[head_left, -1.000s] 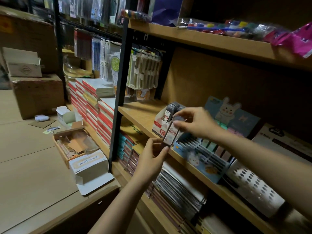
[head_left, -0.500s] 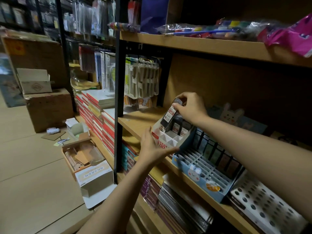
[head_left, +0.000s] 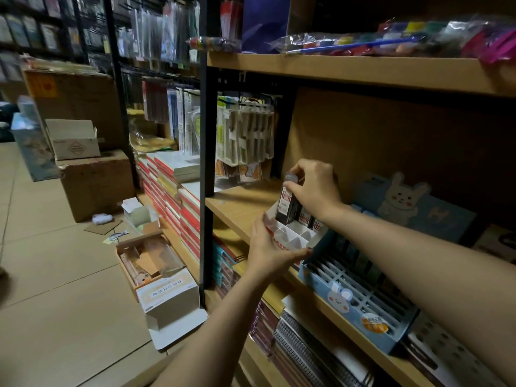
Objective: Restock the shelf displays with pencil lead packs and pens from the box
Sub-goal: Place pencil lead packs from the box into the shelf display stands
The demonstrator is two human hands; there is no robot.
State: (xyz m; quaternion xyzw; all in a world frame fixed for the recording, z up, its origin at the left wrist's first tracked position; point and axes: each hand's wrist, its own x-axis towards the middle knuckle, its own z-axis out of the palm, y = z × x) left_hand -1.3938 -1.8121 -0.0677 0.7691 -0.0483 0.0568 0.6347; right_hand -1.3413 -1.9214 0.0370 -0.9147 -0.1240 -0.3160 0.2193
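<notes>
- Right hand [head_left: 314, 188] pinches a lead pack [head_left: 286, 202] by its top, standing in the white tray [head_left: 290, 236] on the shelf [head_left: 240, 202].
- Left hand [head_left: 269, 247] grips the tray's front edge.

At the shelf [head_left: 237, 203] front edge, the left hand [head_left: 269, 248] grips the white display box [head_left: 293, 237]; the right hand [head_left: 314, 188] pinches a lead pack [head_left: 285, 203] upright in its back row.

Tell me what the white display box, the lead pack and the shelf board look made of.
White display box: thin matte cardboard, with folded dividers and printed red text.
Lead pack: probably hard plastic, dark and slightly shiny, under a paper label.
Shelf board: wood or wood-look laminate, with a faint grain and a matte finish.
</notes>
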